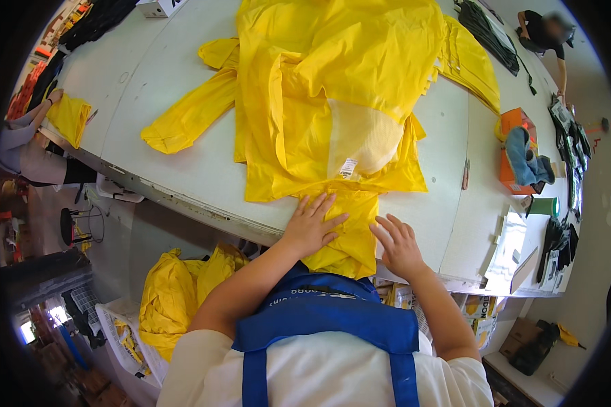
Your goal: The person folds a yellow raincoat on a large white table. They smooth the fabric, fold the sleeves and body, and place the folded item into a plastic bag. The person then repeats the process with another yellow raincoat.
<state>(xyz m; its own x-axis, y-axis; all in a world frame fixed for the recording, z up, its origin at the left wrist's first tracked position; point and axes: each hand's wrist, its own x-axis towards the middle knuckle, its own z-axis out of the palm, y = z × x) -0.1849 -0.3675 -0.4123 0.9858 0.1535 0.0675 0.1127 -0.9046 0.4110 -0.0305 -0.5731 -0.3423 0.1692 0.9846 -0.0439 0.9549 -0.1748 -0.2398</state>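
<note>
Lying at twelve o'clock on a pale table (pixel 204 176), a large yellow garment (pixel 360 61) looks light, soft, slick and not fragile; its loose hem corners (pixel 413 180) at five and seven o'clock seem the best places to pinch; at its six o'clock, the left hand (pixel 312 222) rests flat on a yellow flap (pixel 349 244), fingers spread, grasping nothing; at the flap's three o'clock, the right hand (pixel 400 249) has parted, slightly bent fingers, unclenched, contact with the edge unclear

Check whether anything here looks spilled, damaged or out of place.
Nothing visibly spilled or damaged. The yellow garment is just rumpled; mildly untidy is the blue cloth at right, draped over the orange box rather than tucked inside.
</note>
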